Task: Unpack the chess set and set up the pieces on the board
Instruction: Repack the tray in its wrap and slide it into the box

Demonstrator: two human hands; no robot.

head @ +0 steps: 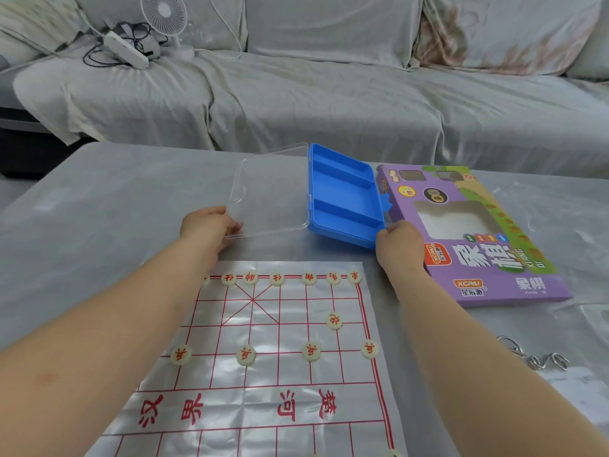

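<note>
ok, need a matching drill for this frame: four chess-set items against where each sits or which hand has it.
1 clear lid
2 blue case
3 purple box
4 round pieces

A on the board lines
B right hand grips its near corner
C left hand grips its near corner
D flat on the table, right of the case

Pairs: 1-C, 2-B, 3-D, 4-A

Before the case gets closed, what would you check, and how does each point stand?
1. Compartments of the blue tray empty: ok.
2. Pinch of the left hand on the clear lid edge: ok.
3. Grip of the right hand on the tray's near corner: ok.
4. Row of back-rank pieces complete: cannot tell, a forearm covers its left end.
5. Near half of the board set: cannot tell, out of view.
</note>
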